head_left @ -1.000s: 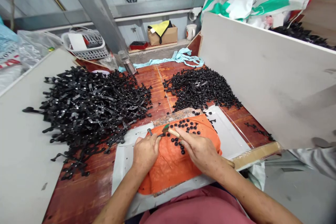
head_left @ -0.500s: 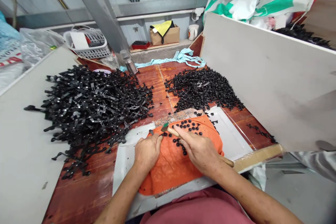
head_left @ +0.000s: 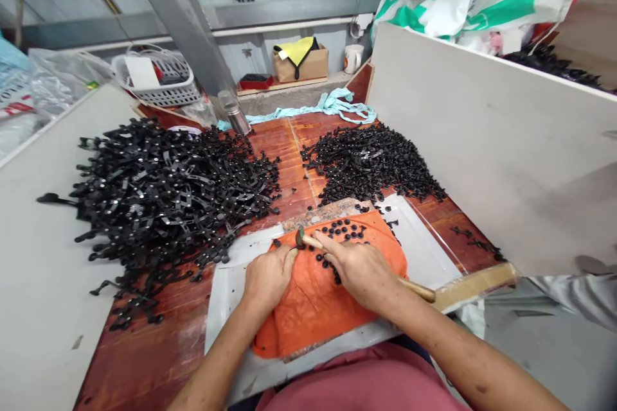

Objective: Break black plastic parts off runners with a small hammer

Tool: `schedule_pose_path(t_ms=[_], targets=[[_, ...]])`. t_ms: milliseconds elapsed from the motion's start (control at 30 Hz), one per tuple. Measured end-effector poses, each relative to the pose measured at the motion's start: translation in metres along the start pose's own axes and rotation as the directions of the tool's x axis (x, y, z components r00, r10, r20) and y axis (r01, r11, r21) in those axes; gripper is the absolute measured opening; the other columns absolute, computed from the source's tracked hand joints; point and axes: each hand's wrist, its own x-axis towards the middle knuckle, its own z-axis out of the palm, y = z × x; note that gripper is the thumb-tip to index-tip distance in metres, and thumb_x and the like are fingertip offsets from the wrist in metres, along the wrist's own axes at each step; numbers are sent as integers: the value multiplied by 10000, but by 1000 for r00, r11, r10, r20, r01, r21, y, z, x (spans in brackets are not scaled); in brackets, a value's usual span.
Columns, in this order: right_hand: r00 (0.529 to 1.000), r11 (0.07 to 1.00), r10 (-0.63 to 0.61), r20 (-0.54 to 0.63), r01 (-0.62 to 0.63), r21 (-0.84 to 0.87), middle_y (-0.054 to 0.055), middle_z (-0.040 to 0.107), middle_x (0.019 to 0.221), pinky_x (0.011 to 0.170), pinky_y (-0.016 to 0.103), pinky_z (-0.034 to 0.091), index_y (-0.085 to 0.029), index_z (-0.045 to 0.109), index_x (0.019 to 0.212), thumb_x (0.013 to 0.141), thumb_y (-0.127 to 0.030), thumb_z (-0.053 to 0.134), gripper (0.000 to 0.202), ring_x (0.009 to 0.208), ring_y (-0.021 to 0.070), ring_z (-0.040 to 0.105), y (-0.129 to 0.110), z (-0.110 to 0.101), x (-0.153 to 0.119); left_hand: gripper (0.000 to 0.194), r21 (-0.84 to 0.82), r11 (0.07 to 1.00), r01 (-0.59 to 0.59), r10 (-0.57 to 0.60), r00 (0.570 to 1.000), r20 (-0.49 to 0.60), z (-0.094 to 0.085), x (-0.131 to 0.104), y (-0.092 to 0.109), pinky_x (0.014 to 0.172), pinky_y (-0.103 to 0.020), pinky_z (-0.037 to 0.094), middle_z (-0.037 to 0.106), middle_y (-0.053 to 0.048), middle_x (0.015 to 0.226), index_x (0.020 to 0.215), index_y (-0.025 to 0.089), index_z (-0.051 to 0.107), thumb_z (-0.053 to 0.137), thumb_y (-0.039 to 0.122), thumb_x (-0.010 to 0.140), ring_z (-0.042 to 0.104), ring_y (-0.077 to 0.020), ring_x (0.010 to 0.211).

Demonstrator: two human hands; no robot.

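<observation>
My right hand is wrapped round the wooden handle of a small hammer, its index finger stretched along the handle. The greenish hammer head is just beside my left fingertips, over an orange cloth. My left hand is pinched closed at the cloth's left side; what sits between thumb and finger is hidden. Several small round black pieces lie on the cloth, some partly covered by my right hand. Under the cloth shows a speckled stone slab.
A large heap of black strip-like parts lies left on the red-brown table. Smaller black pieces are piled back right. Grey side panels flank the table. A metal cup and light-blue cloth strips lie behind.
The hammer head has turned more upright and come slightly lower, nearer my left fingertips. My right hand has shifted a little with it; my left hand keeps its place.
</observation>
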Motion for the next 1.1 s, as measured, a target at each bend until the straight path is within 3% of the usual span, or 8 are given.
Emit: schedule_pose_path(t_ms=[167, 333, 567, 867, 967, 1100], targets=[[995, 981, 2, -97, 17, 196, 0, 741, 1277, 824, 273, 554, -402, 341, 1580, 1069, -223, 420, 548, 980, 190, 753, 8, -10, -2, 397, -198, 980, -31, 31, 1000, -5, 4, 2, -10, 643, -276, 383, 719, -23, 743, 804, 236, 630, 332, 387, 1018, 682, -211, 726], [997, 981, 65, -50, -54, 186, 4, 780, 1173, 778, 277, 565, -411, 363, 1569, 1053, -206, 452, 562, 899, 190, 763, 21, -5, -20, 418, -299, 954, -33, 28, 999, -22, 5, 2, -13, 650, -270, 377, 663, -5, 681, 719, 236, 555, 327, 426, 1013, 650, -199, 702], [989, 968, 144, -23, -136, 211, 32, 775, 1193, 822, 302, 582, -382, 387, 1566, 1051, -236, 469, 541, 959, 209, 764, 32, 9, -33, 374, -142, 990, 17, -16, 1000, 7, -2, 1, -1, 640, -266, 347, 713, -15, 726, 776, 237, 589, 348, 377, 1025, 678, -202, 736], [991, 969, 130, -35, -120, 218, 6, 801, 1100, 780, 271, 573, -395, 400, 1556, 1040, -223, 475, 549, 907, 196, 768, 27, 4, -35, 393, 154, 988, 20, -22, 1000, 9, -6, -2, 9, 725, -296, 402, 784, -61, 870, 933, 224, 666, 327, 386, 1049, 731, -237, 858], [991, 969, 132, -1, -129, 211, 9, 802, 1069, 748, 268, 554, -395, 401, 1555, 1054, -240, 466, 528, 878, 196, 763, 25, 3, -33, 398, 148, 988, 35, -39, 999, 23, -8, -1, 7, 698, -293, 396, 787, -57, 870, 947, 234, 673, 329, 408, 1046, 734, -239, 852], [989, 969, 143, 24, -145, 200, 9, 797, 1057, 726, 274, 540, -398, 391, 1559, 1060, -246, 463, 527, 848, 198, 755, 22, 2, -32, 408, -14, 999, 33, -32, 998, 47, -7, -1, 1, 659, -274, 375, 765, -36, 831, 867, 234, 646, 320, 403, 1047, 726, -219, 836]])
